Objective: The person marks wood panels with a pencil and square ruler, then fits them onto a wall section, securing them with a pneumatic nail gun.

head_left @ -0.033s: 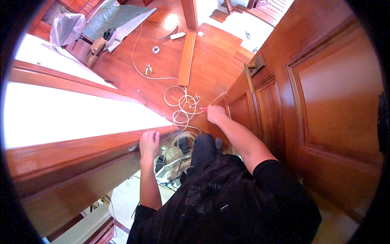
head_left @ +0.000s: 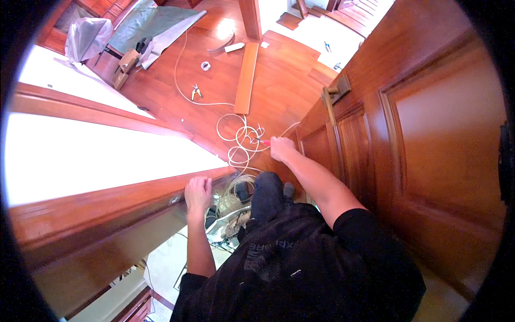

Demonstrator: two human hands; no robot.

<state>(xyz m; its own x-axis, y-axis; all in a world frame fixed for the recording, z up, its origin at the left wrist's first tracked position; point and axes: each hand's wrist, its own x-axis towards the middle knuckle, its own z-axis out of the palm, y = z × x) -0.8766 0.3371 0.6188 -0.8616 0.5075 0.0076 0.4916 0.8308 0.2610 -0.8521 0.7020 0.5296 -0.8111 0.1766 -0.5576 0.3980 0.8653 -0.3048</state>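
Red-handled tool (head_left: 265,143): gripped in your closed right hand (head_left: 281,148), near the door (head_left: 375,134), above the white cable coils (head_left: 238,142) on the floor.
Left hand (head_left: 198,194): fingers curled over the wooden rail (head_left: 107,206).
Risk: loose loops may snag your feet.
Room: reddish wood floor (head_left: 279,80); plank (head_left: 246,78), pliers (head_left: 196,92) far.

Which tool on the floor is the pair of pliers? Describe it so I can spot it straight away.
Start from the long wooden plank lying on the reddish wood floor. Just to its left, beside the white cable that runs up the floor, lie the pliers. They are small with yellow handles spread apart, unlike the round roll of tape further up.
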